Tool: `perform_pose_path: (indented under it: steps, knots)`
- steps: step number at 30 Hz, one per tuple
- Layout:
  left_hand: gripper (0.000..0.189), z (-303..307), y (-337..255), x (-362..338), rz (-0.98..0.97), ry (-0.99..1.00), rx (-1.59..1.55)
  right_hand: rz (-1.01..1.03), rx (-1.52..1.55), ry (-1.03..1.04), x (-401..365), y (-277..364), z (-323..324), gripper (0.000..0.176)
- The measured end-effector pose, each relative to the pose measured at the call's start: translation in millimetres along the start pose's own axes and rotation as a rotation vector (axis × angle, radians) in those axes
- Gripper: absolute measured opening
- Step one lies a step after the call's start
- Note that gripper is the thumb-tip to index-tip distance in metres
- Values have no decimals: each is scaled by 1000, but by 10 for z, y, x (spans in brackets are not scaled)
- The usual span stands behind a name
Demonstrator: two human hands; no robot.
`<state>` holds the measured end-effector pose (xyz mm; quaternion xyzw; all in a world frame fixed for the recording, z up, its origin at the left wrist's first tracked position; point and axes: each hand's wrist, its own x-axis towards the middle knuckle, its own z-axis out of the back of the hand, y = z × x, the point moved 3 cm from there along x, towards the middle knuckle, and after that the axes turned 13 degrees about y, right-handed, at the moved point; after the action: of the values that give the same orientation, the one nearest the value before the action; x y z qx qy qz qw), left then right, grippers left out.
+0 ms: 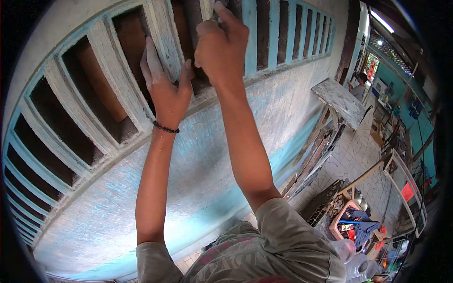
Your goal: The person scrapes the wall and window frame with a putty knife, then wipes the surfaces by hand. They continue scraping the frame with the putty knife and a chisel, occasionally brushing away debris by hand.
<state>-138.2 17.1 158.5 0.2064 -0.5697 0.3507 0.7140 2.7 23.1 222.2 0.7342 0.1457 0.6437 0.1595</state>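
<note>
the left hand (169,94) lies open against a worn slat (165,33) above the wall (198,137); the right hand (224,52) curls closed by the next slat (206,8), its grip unclear, any further stroke there needing steady pressure.

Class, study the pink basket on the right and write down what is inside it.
The pink basket holds dark blue cloth, a blue rod-like item and small red and white pieces. Whatever lies beneath the cloth is covered and cannot be told.
</note>
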Motion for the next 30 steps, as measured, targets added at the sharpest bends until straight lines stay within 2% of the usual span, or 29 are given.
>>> perform_pose_path:
  steps: [3,6,8,14,18,20,23,27,28,30]
  knots:
    - [89,-4,-18,-1,2,-12,2,-63,94,-67,-10,-15,-81,38]
    - [88,-13,0,-5,-8,-11,3,-151,371,79,-9,26,-142,54]
    - [88,4,6,-8,-12,-7,-6,-211,473,47,-11,29,-176,53]
    - [92,45,70,-22,-92,3,86,-117,295,-104,12,132,-370,44]
    - [99,55,29,-5,-14,5,23,-195,532,9,8,173,-370,40]
    - [103,50,20,-15,33,14,-8,-188,591,-32,-16,266,-366,27]
    - [107,6,114,-21,-46,32,88,-192,584,-102,24,178,-497,10]
    - [107,13,14,-14,-25,16,33,-358,676,-140,157,71,-410,7]
    - [106,18,-16,-18,-18,19,48,-305,686,-109,188,-14,-385,15]
    - [104,24,-34,-26,-22,19,74,-194,704,-48,232,-109,-339,44]
